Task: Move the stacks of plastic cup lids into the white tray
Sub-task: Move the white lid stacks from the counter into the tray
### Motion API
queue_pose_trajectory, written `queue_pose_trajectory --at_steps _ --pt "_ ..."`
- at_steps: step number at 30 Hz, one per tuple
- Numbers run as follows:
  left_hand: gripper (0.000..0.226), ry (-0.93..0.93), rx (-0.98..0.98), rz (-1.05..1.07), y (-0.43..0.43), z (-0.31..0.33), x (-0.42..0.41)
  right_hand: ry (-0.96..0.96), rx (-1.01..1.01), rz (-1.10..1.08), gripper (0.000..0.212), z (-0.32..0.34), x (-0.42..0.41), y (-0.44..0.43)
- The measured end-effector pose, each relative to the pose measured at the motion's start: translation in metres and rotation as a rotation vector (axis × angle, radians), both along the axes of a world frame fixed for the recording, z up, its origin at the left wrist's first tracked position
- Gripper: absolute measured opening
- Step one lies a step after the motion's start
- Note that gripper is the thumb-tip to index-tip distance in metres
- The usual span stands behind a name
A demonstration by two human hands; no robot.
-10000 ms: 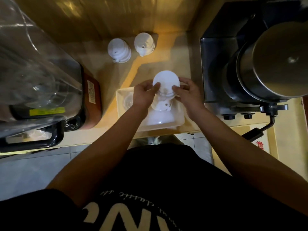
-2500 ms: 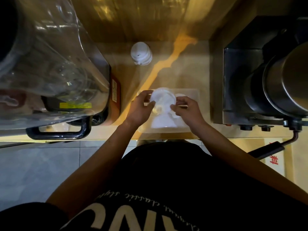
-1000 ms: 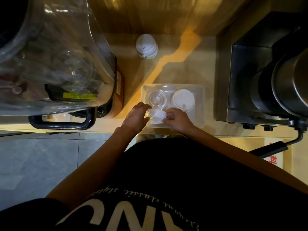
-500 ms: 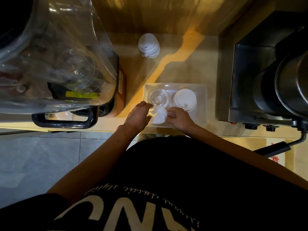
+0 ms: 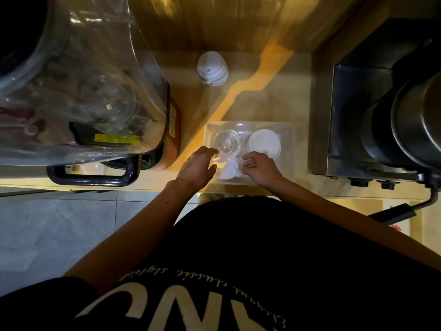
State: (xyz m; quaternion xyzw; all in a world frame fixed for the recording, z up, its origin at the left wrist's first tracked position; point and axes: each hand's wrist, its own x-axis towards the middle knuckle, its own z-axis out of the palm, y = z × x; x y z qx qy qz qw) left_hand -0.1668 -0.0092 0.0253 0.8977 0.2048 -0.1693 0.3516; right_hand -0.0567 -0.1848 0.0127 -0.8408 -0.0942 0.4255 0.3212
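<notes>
The white tray sits at the counter's front edge. In it stand a clear lid stack at the left and a white lid stack at the right. A short white lid stack lies tilted in the tray's near-left corner, between my hands. My left hand is just left of it, fingers spread and slightly off it. My right hand is curled on its right side, fingertips against it. One more white lid stack stands on the counter further back.
A large clear blender jar on a dark base with a black handle fills the left. A black machine with a steel drum stands close to the tray's right. A wooden wall closes the back.
Ten seconds ago two stacks stood at the back; one remains. The tall white stack now stands in the tray. My hands lowered the short stack into the near-left corner, and my left fingers have spread off it.
</notes>
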Motion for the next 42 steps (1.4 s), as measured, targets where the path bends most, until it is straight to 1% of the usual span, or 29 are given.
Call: queue_pose_trajectory --at_steps 7,12,17,22,24,27,30,32,35,38,39,42 --pt "0.027 -0.168 -0.023 0.124 0.002 0.007 0.005 -0.021 0.020 -0.043 0.030 0.003 0.019 0.003" --pt "0.027 -0.248 -0.031 0.205 0.008 0.019 0.033 -0.043 0.062 -0.108 0.027 0.009 0.039 0.015" --pt "0.025 -0.312 -0.043 0.323 0.016 0.026 0.065 -0.136 0.126 -0.135 0.025 0.017 0.067 0.035" --pt "0.031 -0.267 -0.054 0.420 0.030 0.022 0.098 -0.207 0.193 -0.156 0.023 0.025 0.100 0.062" --pt "0.033 -0.224 -0.063 0.459 0.038 0.017 0.111 -0.185 0.191 -0.167 0.025 0.022 0.115 0.076" --pt "0.038 -0.128 -0.094 0.570 0.046 0.009 0.131 -0.097 0.177 -0.210 0.029 0.011 0.136 0.095" --pt "0.040 -0.047 -0.114 0.693 0.059 -0.001 0.153 -0.058 0.144 -0.209 0.039 0.000 0.157 0.113" --pt "0.041 -0.027 -0.102 0.713 0.071 -0.011 0.164 -0.053 0.148 -0.215 0.044 -0.005 0.166 0.124" --pt "0.044 0.019 -0.125 0.746 0.082 -0.016 0.180 -0.050 0.126 -0.215 0.046 -0.012 0.179 0.138" --pt "0.047 -0.023 -0.167 0.789 0.087 -0.021 0.195 -0.044 0.098 -0.214 0.041 -0.018 0.191 0.150" --pt "0.048 -0.047 -0.176 0.801 0.089 -0.025 0.199 -0.048 0.088 -0.205 0.036 -0.022 0.196 0.153" --pt "0.050 -0.019 -0.187 0.838 0.093 -0.036 0.209 -0.071 0.064 -0.167 0.014 -0.030 0.209 0.160"
